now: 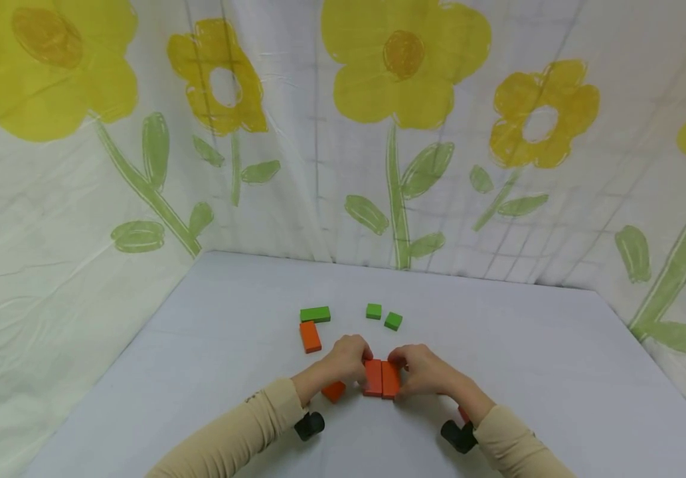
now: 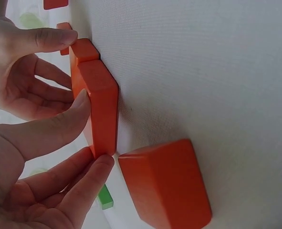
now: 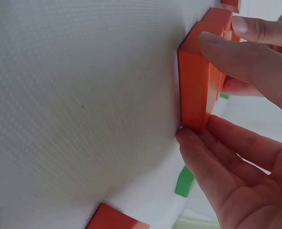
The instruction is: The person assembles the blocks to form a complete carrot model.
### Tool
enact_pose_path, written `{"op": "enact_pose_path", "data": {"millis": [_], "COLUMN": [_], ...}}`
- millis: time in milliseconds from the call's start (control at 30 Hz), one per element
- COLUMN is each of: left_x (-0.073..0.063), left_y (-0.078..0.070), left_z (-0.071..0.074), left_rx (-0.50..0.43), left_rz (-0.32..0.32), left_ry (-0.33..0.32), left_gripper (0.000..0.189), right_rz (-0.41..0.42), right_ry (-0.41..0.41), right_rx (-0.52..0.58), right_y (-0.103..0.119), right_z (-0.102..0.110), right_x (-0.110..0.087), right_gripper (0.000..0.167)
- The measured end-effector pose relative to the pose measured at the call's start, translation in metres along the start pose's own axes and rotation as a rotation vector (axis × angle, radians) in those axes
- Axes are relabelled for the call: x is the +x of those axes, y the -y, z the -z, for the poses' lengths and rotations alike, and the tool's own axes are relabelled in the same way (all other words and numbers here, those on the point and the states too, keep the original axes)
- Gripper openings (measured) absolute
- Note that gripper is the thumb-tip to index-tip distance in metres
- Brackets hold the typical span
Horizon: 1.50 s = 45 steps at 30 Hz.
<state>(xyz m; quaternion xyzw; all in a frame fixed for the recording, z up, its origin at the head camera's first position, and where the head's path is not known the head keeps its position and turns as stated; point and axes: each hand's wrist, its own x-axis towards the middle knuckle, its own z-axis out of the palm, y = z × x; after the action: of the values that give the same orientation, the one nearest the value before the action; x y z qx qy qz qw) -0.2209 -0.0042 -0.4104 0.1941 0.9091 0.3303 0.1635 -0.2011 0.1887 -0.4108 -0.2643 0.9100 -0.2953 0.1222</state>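
Two red-orange rectangular blocks lie side by side, long sides together, on the white table between the hands. My left hand [image 1: 348, 358] holds the left block [image 1: 372, 378], thumb at its near end and fingertips at its far end, as the left wrist view shows. On the right block [image 1: 390, 380], my right hand [image 1: 423, 370] has the same kind of grip, thumb near and fingers far. In the right wrist view that block [image 3: 194, 90] stands flat against the table cloth, the left hand's thumb just beyond it.
Beside the left wrist lies another orange block [image 1: 333, 392]; one more [image 1: 463, 414] is partly hidden by the right wrist. Farther back are an orange block [image 1: 310, 337], a long green block [image 1: 315, 315] and two small green blocks, one [image 1: 374, 311] left of the other [image 1: 393, 321]. A flowered curtain [image 1: 295, 166] hangs behind.
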Motion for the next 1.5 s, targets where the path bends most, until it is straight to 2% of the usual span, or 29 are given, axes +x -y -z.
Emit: {"op": "enact_pose_path", "data": {"millis": [500, 833, 967, 1167, 1267, 1500], "left_x": [-0.003, -0.013, -0.021, -0.033, -0.034, -0.033], "left_y": [0.0, 0.005, 0.006, 0.005, 0.005, 0.005], "left_z": [-0.001, -0.006, -0.009, -0.014, -0.019, -0.023], "left_rx": [0.015, 0.016, 0.014, 0.126, 0.18, 0.278], "left_rz": [-0.019, -0.054, -0.078, -0.192, -0.223, -0.249], "left_ry": [-0.01, -0.053, -0.083, -0.162, -0.181, -0.218], "left_gripper": [0.034, 0.039, 0.038, 0.025, 0.023, 0.014], "right_rz": [-0.051, 0.021, 0.05, 0.089, 0.108, 0.145], "right_ry": [-0.022, -0.062, -0.082, -0.089, -0.056, 0.056], "right_rx": [0.012, 0.073, 0.044, -0.032, -0.039, -0.097], "right_y": [0.008, 0.012, 0.015, 0.026, 0.035, 0.058], "right_z": [0.005, 0.022, 0.023, 0.028, 0.026, 0.01], "right_x": [-0.008, -0.001, 0.013, 0.044, 0.062, 0.105], "right_gripper": [0.06, 0.053, 0.045, 0.037, 0.035, 0.036]}}
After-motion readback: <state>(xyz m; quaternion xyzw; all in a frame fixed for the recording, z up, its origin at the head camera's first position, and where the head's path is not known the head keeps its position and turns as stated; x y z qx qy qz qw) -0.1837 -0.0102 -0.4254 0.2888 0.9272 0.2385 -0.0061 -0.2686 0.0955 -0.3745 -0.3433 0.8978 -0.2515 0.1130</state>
